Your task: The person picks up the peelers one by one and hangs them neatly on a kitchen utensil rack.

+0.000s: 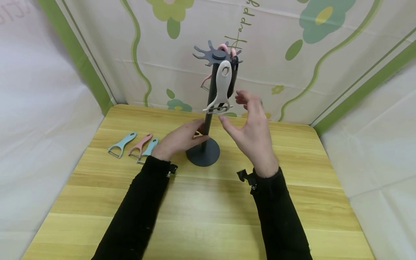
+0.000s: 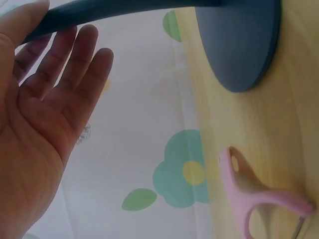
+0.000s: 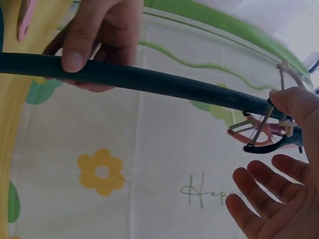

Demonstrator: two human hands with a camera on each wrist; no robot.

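Note:
A dark grey utensil stand (image 1: 203,152) with a round base, a thin pole and a slotted top stands upright on the table. My left hand (image 1: 180,139) holds its lower pole between thumb and fingers; the left wrist view shows that pole (image 2: 124,9) against the fingers. A white peeler (image 1: 223,82) hangs at the front of the top, with a black peeler (image 1: 234,74) beside it and pink ones partly hidden behind. Just right of the hanging peelers, my right hand (image 1: 252,131) has its fingers spread and loosely bent, with nothing in it.
Left of the stand, two light blue peelers (image 1: 122,143) and a pink peeler (image 1: 141,145) lie on the wooden table (image 1: 201,216). A white curtain with printed flowers (image 1: 182,68) rises behind the table's back edge, close to the stand.

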